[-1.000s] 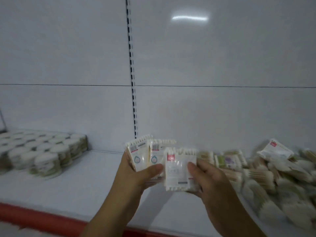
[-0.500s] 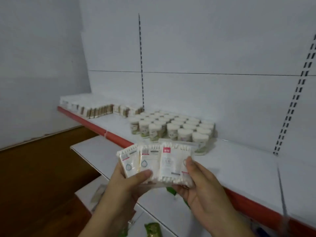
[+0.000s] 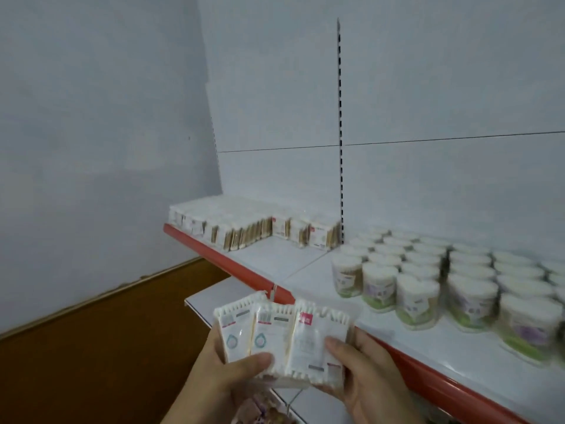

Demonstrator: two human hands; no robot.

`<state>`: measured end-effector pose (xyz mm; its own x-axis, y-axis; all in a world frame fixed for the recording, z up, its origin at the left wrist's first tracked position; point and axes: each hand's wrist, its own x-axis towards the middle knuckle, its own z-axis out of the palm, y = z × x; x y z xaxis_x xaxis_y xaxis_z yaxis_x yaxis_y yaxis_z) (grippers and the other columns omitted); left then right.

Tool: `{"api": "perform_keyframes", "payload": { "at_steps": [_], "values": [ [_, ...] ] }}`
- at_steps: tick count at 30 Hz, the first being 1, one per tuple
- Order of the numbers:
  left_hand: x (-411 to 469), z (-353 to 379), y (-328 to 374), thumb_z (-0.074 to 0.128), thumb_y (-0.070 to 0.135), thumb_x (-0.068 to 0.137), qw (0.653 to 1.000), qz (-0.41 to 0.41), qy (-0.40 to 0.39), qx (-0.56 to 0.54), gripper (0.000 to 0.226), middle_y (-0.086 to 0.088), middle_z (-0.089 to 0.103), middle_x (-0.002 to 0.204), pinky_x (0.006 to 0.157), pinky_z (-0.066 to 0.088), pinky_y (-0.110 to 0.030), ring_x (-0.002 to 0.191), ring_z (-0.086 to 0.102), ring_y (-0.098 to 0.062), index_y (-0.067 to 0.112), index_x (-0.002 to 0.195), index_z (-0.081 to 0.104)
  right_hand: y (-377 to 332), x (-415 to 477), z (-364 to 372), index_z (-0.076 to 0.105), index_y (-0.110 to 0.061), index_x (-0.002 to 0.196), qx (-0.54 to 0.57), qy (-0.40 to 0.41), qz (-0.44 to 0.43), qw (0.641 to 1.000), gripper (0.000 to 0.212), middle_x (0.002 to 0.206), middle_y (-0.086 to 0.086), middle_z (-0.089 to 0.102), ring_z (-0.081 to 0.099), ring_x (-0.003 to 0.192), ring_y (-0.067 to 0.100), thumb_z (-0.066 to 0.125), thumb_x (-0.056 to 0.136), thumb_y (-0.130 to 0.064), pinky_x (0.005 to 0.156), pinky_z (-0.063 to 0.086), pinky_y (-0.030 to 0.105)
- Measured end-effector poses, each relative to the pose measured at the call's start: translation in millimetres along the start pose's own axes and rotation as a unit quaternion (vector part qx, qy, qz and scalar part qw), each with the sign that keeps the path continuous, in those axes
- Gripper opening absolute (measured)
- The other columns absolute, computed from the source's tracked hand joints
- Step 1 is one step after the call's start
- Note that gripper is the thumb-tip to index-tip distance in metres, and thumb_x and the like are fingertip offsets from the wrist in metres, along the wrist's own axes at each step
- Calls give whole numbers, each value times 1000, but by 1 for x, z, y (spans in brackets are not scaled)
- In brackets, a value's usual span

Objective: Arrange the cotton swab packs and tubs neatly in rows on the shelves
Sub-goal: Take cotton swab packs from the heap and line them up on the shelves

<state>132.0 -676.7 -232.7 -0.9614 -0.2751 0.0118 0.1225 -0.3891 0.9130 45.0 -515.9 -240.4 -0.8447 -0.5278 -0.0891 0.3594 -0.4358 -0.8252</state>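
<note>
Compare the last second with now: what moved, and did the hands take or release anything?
The view swung left along the shelf: the loose pile is out of frame, the tubs now lie right, and standing pack rows appear at the far end. Unchanged: left hand and right hand grip the same three fanned packs; nothing taken or released.

Two bare hands and forearms, seen from the wearer's own viewpoint. Of the left hand (image 3: 232, 377), the thumb side shows, with a broad left thumb (image 3: 256, 362); the left forearm (image 3: 189, 407) is uncovered down to the bottom edge. Of the right hand (image 3: 367, 384), the thumb side and heel of the palm show, with a rounded right thumb (image 3: 339, 347); the right forearm (image 3: 406, 416) is likewise uncovered. Nails are too blurred to make out.
</note>
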Motion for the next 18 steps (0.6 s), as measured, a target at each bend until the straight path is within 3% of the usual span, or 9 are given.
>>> {"api": "perform_keyframes", "payload": {
  "at_steps": [2,6,9,11,14,18],
  "values": [
    [30,-27,14,95,-1,13,1000,9,14,-6,121,-24,68,112,77,50,-66,99,66,-47,18,125,54,8,40,20,72,-4,95,-29,24,-23,999,20,90,18,74,71,83,31,59,84,6,71,57,44],
    [85,-71,52,95,-3,15,999,25,8,-24,116,-22,68,112,69,56,-58,96,67,-47,22,122,58,4,106,64,72,-5,87,-66,19,-67,995,16,84,14,74,72,70,22,59,87,3,52,54,27],
    [124,-100,73,91,-7,41,998,45,5,-33,91,-23,70,108,60,58,-50,91,68,-45,19,122,57,-7,154,87,71,-9,91,-77,48,-107,990,13,86,10,75,73,75,24,61,88,-2,56,57,29],
    [155,-117,79,96,-1,30,998,51,-1,-43,102,-23,69,109,62,58,-51,92,68,-46,18,122,56,-19,198,96,69,-11,87,-126,83,-139,979,9,87,10,75,73,78,25,64,87,-4,62,58,34],
    [208,-137,80,97,7,10,997,45,-32,-44,122,-23,68,112,64,58,-53,95,67,-46,20,124,56,-36,279,101,62,-11,83,-253,167,-179,936,12,93,16,70,69,88,33,73,79,-8,80,57,50],
    [270,-166,72,98,5,15,990,10,-122,-68,117,-24,69,110,66,59,-51,95,68,-44,16,124,57,-42,358,96,55,-20,89,-440,263,-186,838,22,76,3,67,64,70,24,70,76,-11,70,52,36]
  ]
}}
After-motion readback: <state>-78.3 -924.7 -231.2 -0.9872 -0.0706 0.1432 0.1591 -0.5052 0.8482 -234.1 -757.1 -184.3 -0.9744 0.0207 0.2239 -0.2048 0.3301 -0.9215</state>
